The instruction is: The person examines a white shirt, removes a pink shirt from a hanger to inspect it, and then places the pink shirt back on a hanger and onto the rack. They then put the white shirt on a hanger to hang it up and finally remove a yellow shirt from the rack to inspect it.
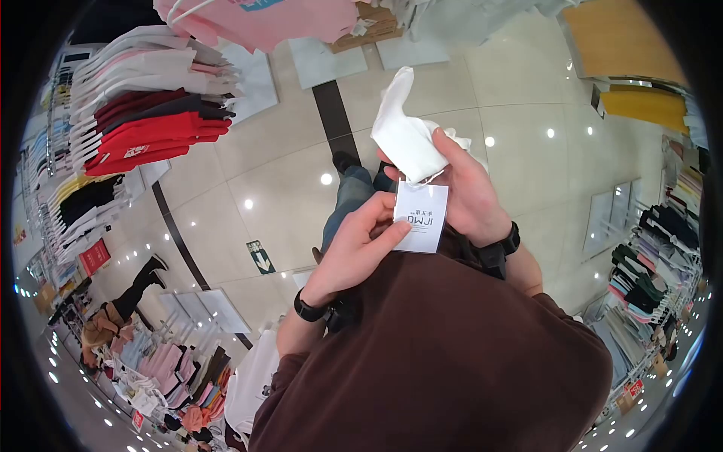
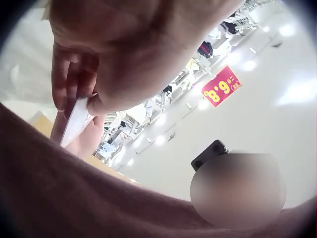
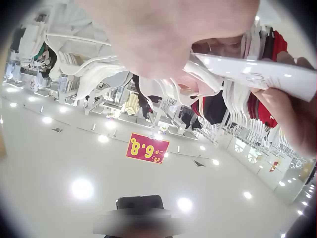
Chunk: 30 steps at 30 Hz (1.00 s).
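In the head view my left hand (image 1: 354, 245) pinches a white printed card label (image 1: 422, 218) at its left side, the thumb over the lettering. White socks (image 1: 407, 139), bunched and folded, lie just above the label, one rounded end pointing up. My right hand (image 1: 474, 192) holds the socks from the right, its thumb along their edge; its other fingers are mostly hidden behind them. In the left wrist view the label (image 2: 77, 121) appears nearly edge-on between thumb and fingers. The right wrist view shows the label (image 3: 267, 77) with the left thumb (image 3: 280, 106) against it.
Racks of hanging clothes stand on both sides, with red shirts (image 1: 162, 135) at the left. Pink garments (image 1: 263, 19) hang ahead. Below lies a tiled floor (image 1: 279, 188) with a green arrow sign (image 1: 260, 258). Another person (image 1: 113, 320) is far off at the lower left.
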Motion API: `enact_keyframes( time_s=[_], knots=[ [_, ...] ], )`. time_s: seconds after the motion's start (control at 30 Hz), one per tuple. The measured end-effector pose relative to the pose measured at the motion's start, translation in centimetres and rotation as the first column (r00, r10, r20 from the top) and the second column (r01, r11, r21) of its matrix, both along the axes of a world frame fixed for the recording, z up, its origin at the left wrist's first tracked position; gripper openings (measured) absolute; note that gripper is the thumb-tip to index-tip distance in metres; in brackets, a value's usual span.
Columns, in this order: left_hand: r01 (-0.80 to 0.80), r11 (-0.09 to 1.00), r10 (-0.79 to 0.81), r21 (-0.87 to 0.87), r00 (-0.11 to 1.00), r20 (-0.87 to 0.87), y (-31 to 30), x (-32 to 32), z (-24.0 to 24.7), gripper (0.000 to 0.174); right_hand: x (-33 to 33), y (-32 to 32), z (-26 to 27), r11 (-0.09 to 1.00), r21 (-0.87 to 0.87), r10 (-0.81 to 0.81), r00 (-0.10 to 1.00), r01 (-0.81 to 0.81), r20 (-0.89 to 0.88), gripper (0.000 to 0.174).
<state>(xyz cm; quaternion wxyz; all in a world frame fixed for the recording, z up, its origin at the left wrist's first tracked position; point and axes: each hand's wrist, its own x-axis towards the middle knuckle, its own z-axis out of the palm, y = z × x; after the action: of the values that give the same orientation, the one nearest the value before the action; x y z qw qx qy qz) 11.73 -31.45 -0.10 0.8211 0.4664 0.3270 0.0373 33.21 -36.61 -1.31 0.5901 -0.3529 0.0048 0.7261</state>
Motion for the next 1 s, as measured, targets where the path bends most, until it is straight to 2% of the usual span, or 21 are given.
enact_keyframes(
  time_s=[0.17, 0.27, 0.33, 0.37, 0.43, 0.47, 0.5, 0.53, 0.57, 0.6, 0.63, 0.67, 0.7, 0.73, 0.77, 0.83, 0.87, 0.9, 0.93, 0.97, 1.0],
  knots=[
    [-0.043, 0.989, 0.056, -0.144, 0.995, 0.088, -0.4, 0.0, 2.0, 0.031, -0.6, 0.3, 1.0, 0.997, -0.059, -0.039, 0.999, 0.039, -0.005, 0.060],
    [-0.062, 0.989, 0.078, -0.137, 0.990, 0.114, -0.7, -0.1, 2.1, 0.034, -0.8, 0.1, 0.5, 1.000, -0.021, -0.009, 0.999, 0.008, -0.041, 0.060],
    [-0.071, 0.990, 0.087, -0.120, 0.987, 0.134, -0.9, -0.3, 1.5, 0.036, -1.0, 0.2, 0.3, 0.992, 0.125, 0.037, 0.976, -0.010, -0.215, 0.058],
    [-0.080, 0.983, 0.106, -0.165, 0.981, 0.160, -0.9, -0.2, 1.2, 0.037, -1.2, 0.3, 0.7, 0.992, 0.127, 0.038, 0.976, -0.011, -0.216, 0.058],
    [-0.085, 0.974, 0.125, -0.211, 0.975, 0.185, -0.6, 0.1, 0.7, 0.038, -1.8, 0.8, 1.9, 0.998, 0.046, -0.054, 0.992, 0.049, 0.115, 0.056],
    [-0.154, 0.892, 0.252, -0.425, 0.950, 0.185, -0.4, 0.3, 0.5, 0.038, -1.9, 0.8, 0.9, 0.987, 0.140, -0.102, 0.972, 0.073, 0.213, 0.048],
    [-0.207, 0.831, 0.319, -0.516, 0.938, 0.138, -0.5, 0.5, 0.8, 0.040, -1.9, 0.7, 0.4, 0.987, 0.140, -0.104, 0.972, 0.075, 0.212, 0.048],
    [-0.263, 0.758, 0.384, -0.596, 0.919, 0.083, -0.5, 0.7, 1.1, 0.042, -2.0, 0.7, 0.1, 0.973, 0.231, -0.141, 0.845, 0.021, 0.517, 0.042],
    [-0.262, 0.759, 0.383, -0.596, 0.920, 0.082, -0.5, 0.7, 0.7, 0.042, -2.0, 0.8, 0.0, 0.953, 0.296, -0.196, 0.623, -0.061, 0.757, 0.037],
    [-0.230, 0.726, 0.396, -0.648, 0.910, 0.121, -0.7, 0.5, -0.3, 0.046, -1.7, 1.0, 0.3, 0.933, 0.338, -0.220, 0.546, -0.124, 0.808, 0.029],
    [-0.197, 0.690, 0.412, -0.697, 0.898, 0.154, -1.1, 0.1, -1.5, 0.052, -1.5, 1.2, 1.1, 0.934, 0.336, -0.219, 0.549, -0.121, 0.806, 0.029],
    [-0.089, 0.694, 0.409, -0.714, 0.866, 0.289, -1.5, -0.3, -2.6, 0.073, -1.3, 1.4, 1.9, 0.951, 0.234, -0.094, 0.532, -0.201, 0.841, 0.028],
    [-0.090, 0.694, 0.408, -0.714, 0.867, 0.287, -1.8, -1.0, -3.0, 0.073, -1.2, 1.6, 2.2, 0.952, 0.129, 0.031, 0.502, -0.279, 0.864, 0.028],
    [-0.061, 0.751, 0.336, -0.658, 0.893, 0.301, -1.6, -1.0, -2.0, 0.072, -0.9, 2.1, 1.6, 0.908, 0.189, -0.075, 0.300, -0.374, 0.951, 0.029],
    [-0.027, 0.801, 0.261, -0.598, 0.915, 0.309, -1.4, -1.0, -1.4, 0.072, -0.9, 2.2, 1.6, 0.908, 0.190, -0.075, 0.300, -0.374, 0.951, 0.029],
    [-0.005, 0.807, 0.291, -0.590, 0.874, 0.390, -1.3, -0.8, -1.2, 0.071, -0.8, 2.4, 1.9, 0.885, 0.178, -0.056, 0.281, -0.430, 0.958, 0.032],
    [-0.034, 0.896, 0.167, -0.442, 0.950, 0.264, -0.9, -0.8, 0.0, 0.068, -0.9, 2.2, 1.9, 0.886, 0.177, -0.056, 0.281, -0.429, 0.958, 0.032],
    [-0.032, 0.960, 0.064, -0.278, 0.992, 0.108, -0.7, -0.7, 1.1, 0.065, -1.1, 2.0, 2.0, 0.905, 0.211, -0.030, 0.440, -0.369, 0.897, 0.034],
    [-0.126, 0.968, 0.133, -0.217, 0.991, 0.015, -1.1, -0.5, 1.8, 0.052, -1.2, 1.8, 2.0, 0.923, 0.234, -0.010, 0.588, -0.307, 0.809, 0.035],
    [-0.128, 0.968, 0.135, -0.216, 0.991, 0.015, -1.4, -0.6, 2.0, 0.052, -1.2, 1.7, 2.0, 0.922, 0.235, -0.009, 0.588, -0.308, 0.809, 0.035],
    [-0.092, 0.994, 0.092, 0.051, 0.996, 0.012, -1.6, -0.7, 2.2, 0.046, -1.0, 1.6, 2.1, 0.929, 0.236, -0.005, 0.630, -0.284, 0.777, 0.035]
  ],
)
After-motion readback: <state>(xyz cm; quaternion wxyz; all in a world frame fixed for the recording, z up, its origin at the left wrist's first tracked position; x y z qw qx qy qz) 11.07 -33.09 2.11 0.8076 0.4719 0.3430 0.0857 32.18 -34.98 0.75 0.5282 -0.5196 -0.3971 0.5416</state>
